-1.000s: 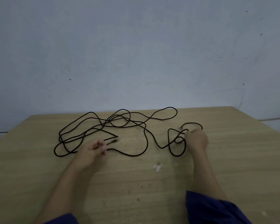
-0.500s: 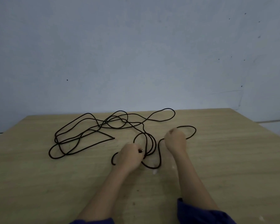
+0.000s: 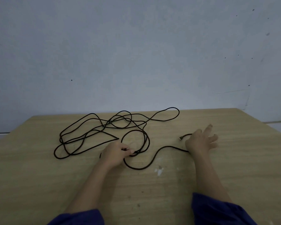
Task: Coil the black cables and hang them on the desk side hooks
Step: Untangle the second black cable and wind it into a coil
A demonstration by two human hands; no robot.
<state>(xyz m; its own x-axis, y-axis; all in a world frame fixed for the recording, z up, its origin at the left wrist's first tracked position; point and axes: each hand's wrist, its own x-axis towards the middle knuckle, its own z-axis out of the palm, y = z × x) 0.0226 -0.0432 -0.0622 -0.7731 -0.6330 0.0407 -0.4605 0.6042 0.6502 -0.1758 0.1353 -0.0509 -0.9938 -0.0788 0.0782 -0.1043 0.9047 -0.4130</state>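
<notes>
Cable tangle, one, on desk: left hand pinches it, right hand spread.

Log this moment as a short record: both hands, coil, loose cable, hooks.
left hand: pinches the small coil at its near edge
right hand: fingers spread, flat over the cable near its plug end
loose cable: tangled loops on the desk, uncoiled
hooks: not in view
</notes>
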